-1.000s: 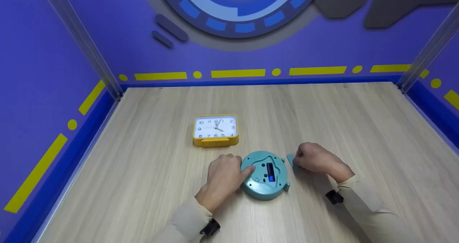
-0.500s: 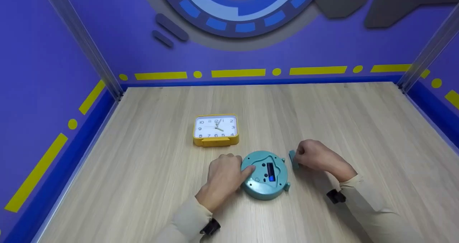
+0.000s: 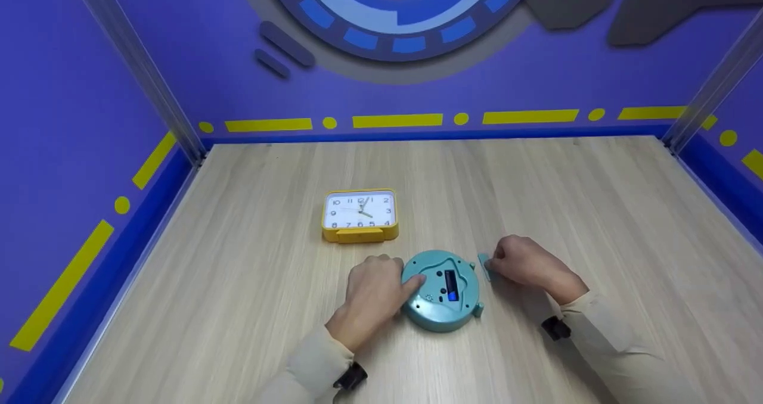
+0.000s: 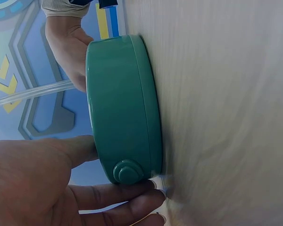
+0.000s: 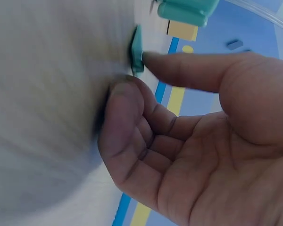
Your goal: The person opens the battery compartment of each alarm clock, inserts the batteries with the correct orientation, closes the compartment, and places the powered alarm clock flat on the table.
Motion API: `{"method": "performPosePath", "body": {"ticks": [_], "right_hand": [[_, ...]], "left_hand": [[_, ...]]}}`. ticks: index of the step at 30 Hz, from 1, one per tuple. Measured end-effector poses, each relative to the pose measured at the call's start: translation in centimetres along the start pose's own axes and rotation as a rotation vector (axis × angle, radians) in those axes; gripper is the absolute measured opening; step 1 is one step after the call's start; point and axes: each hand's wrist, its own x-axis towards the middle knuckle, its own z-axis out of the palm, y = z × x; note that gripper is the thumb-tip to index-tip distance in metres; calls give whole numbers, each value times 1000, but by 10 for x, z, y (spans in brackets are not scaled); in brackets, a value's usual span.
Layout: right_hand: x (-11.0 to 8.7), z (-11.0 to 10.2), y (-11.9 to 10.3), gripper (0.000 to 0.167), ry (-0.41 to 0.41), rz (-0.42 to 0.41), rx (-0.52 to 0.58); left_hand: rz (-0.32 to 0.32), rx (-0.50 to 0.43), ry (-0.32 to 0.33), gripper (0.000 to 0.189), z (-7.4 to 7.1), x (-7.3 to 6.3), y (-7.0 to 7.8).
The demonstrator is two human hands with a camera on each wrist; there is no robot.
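Observation:
A round teal alarm clock (image 3: 434, 317) lies face down, its back showing an uncovered battery slot (image 3: 451, 286) with something blue at the near end. My left hand (image 3: 374, 288) grips the clock's left side, thumb over the back and fingers along the side. In the left wrist view the fingertips sit beside a round knob (image 4: 128, 171) near the tabletop. To the right of the clock, my right hand (image 3: 529, 267) has a small teal battery cover (image 3: 484, 267) at its thumb and curled index finger. The right wrist view shows the thumb tip against the cover (image 5: 137, 49), close over the table.
A yellow rectangular alarm clock (image 3: 359, 214) rests face up behind the teal one, to its left. The wooden table (image 3: 250, 261) is bounded by blue-purple panels (image 3: 417, 94) at the back and both sides.
My right hand shifted slightly away from the clock with the battery cover, then back toward it; the cover's tilt changed. My left hand keeps its hold on the teal clock.

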Motion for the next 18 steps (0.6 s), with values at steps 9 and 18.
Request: {"method": "performPosePath", "body": {"ticks": [9, 18], "right_hand": [[0, 0, 2, 17, 6, -31, -4], [-1, -3, 4, 25, -30, -46, 54]], "left_hand": [[-2, -5, -1, 49, 0, 0, 0], [0, -4, 6, 48, 0, 0, 0]]}}
